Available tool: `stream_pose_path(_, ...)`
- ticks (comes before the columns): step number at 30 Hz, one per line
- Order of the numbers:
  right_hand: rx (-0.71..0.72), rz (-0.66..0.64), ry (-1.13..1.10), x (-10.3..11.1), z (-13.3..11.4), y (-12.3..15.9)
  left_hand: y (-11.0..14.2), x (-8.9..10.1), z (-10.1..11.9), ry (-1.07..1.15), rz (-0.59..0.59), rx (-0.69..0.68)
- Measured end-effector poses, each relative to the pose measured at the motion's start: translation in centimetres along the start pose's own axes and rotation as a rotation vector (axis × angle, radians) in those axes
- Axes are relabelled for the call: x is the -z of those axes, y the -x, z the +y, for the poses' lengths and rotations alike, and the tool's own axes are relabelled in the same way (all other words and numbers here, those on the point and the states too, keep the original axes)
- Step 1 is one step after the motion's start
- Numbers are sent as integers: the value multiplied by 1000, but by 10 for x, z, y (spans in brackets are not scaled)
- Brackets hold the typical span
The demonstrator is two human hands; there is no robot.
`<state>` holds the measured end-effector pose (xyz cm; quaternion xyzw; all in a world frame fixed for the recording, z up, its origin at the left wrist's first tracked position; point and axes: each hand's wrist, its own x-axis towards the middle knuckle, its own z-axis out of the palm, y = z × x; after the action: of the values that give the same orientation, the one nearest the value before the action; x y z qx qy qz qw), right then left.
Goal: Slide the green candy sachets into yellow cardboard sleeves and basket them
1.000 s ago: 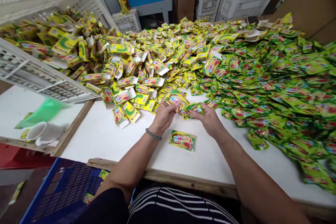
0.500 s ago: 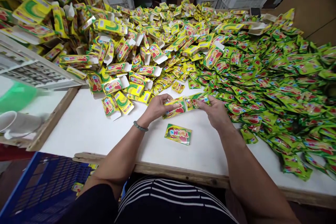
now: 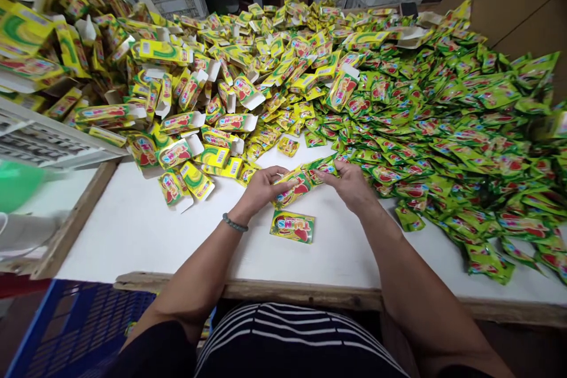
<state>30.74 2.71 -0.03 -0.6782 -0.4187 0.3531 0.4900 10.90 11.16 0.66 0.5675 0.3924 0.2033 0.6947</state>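
Observation:
My left hand (image 3: pixel 264 187) is closed around a small yellow and green carton (image 3: pixel 293 189) printed with red fruit, thumb lying across its front. At the carton's right end, my right hand (image 3: pixel 349 185) pinches a shiny green sachet (image 3: pixel 322 166). The sachet's left end meets the carton; how far it sits inside is hidden by the fingers. Just below, a closed, flat carton (image 3: pixel 292 227) marked TWINS lies on the white table (image 3: pixel 336 257). A little yellow packet (image 3: pixel 287 146) rests above my hands.
Open-ended cartons (image 3: pixel 181 121) heap up at the left, spilling from a white crate (image 3: pixel 57 136). Green sachets (image 3: pixel 460 130) pile along the right. A blue crate (image 3: pixel 84 319) stands below the wooden table edge (image 3: pixel 301 294); a white mug (image 3: pixel 26 233) sits far left.
The carton and sachet, partly covered by my fingers at first, have come into line end to end between my hands. The view has tilted down and shifted; the carton on the table stays put.

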Motion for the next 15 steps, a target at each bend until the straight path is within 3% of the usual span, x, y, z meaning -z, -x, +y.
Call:
stream_pose_path(3,24,-56,-5,4,2,-1,1,-3,0,152,21,-2)
stream_pose_path(8,108,-12,92,4,0,-2,4,-9,-1,72,-32,-53)
stream_pose_path(15,27,66,-132,-19,3,4,6,-19,-1,266,-109,30)
